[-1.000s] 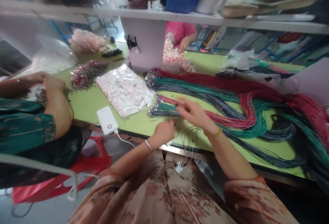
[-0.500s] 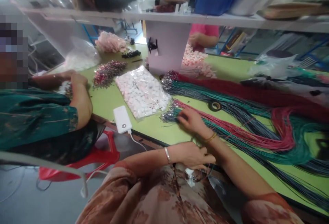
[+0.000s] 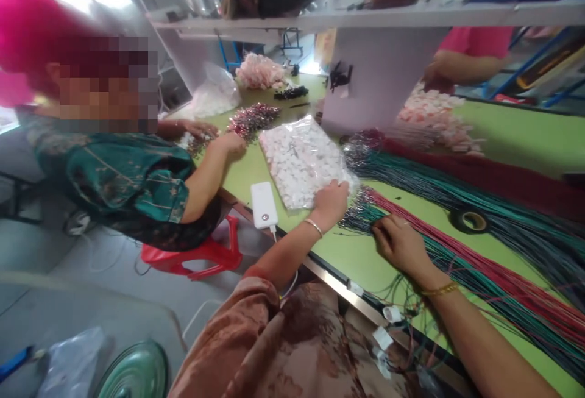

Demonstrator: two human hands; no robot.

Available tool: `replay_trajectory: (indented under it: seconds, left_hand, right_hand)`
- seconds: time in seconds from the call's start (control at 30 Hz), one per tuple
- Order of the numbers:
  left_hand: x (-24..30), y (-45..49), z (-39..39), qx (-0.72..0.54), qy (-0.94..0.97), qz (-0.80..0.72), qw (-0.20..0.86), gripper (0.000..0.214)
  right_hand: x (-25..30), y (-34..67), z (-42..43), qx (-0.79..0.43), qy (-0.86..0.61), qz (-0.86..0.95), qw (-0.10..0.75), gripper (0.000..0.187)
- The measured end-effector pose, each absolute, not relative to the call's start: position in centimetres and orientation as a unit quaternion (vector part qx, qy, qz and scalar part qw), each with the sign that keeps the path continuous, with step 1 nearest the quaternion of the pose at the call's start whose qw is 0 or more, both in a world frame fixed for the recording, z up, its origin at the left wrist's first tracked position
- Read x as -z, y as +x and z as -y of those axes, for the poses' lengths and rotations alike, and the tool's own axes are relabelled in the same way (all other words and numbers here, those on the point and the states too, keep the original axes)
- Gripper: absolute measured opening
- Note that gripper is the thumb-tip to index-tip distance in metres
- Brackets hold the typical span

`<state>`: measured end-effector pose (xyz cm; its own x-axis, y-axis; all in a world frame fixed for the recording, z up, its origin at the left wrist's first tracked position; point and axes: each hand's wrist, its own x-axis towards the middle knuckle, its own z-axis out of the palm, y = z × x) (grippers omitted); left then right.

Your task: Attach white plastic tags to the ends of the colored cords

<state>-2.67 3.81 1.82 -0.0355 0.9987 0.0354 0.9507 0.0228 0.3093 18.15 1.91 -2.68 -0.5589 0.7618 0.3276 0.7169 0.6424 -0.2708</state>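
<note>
My left hand (image 3: pixel 331 202) rests on the lower right corner of a clear plastic bag (image 3: pixel 304 163) full of small white and pale pink pieces. Its fingers are curled over the bag's edge. My right hand (image 3: pixel 402 244) is closed at the end of a bundle of green and dark wires (image 3: pixel 363 221), thumb and fingers bent together; the fingertips are partly hidden. Red wires (image 3: pixel 411 215) run just beyond it, with shiny metal tips (image 3: pixel 363 200) at their ends. Thin wires with white connectors (image 3: pixel 382 337) hang over the table edge below my right wrist.
A white power bank (image 3: pixel 264 205) with a cable lies at the table's edge. A roll of black tape (image 3: pixel 470 221) sits among the wires. On the left, a co-worker in a green top (image 3: pixel 132 172) handles small parts. A shelf (image 3: pixel 292 20) spans the back.
My left hand has moved from my lap, where it was by the connectors, up to the bag's corner. My right hand stays by the wire ends. The view has turned left.
</note>
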Motion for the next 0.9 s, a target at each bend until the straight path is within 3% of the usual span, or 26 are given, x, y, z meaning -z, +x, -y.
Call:
replay_trajectory:
  seconds: [0.13, 0.23, 0.4, 0.5, 0.73, 0.9]
  left_hand:
    - [-1.3, -2.3, -3.4, -0.177, 0.685, -0.698, 0.112, 0.026]
    - [-1.2, -2.5, -3.7, -0.321, 0.666, -0.650, 0.174, 0.027]
    - [-1.3, -2.5, -5.0, -0.544, 0.479, -0.486, 0.488, 0.027]
    - [-1.8, -2.2, -4.9, -0.579, 0.385, -0.399, 0.598, 0.026]
    - [-2.3, -1.3, -4.1, -0.595, 0.329, -0.377, 0.629, 0.011]
    - [-1.7, -1.5, -4.3, -0.663, 0.275, -0.392, 0.576, 0.010]
  right_hand:
    - [3.2, 18.3, -1.8, -0.046, -0.418, 0.882, 0.215, 0.023]
    - [2.7, 18.5, -1.8, -0.074, -0.453, 0.862, 0.216, 0.025]
    - [-0.1, 19.4, -2.4, -0.318, -0.423, 0.823, 0.205, 0.037]
    - [-2.4, 20.0, -2.7, -0.357, -0.443, 0.791, 0.223, 0.038]
    - [-4.7, 18.0, -2.8, -0.415, -0.427, 0.735, 0.324, 0.031]
    - [-5.0, 16.2, -3.6, -0.340, -0.425, 0.787, 0.291, 0.019]
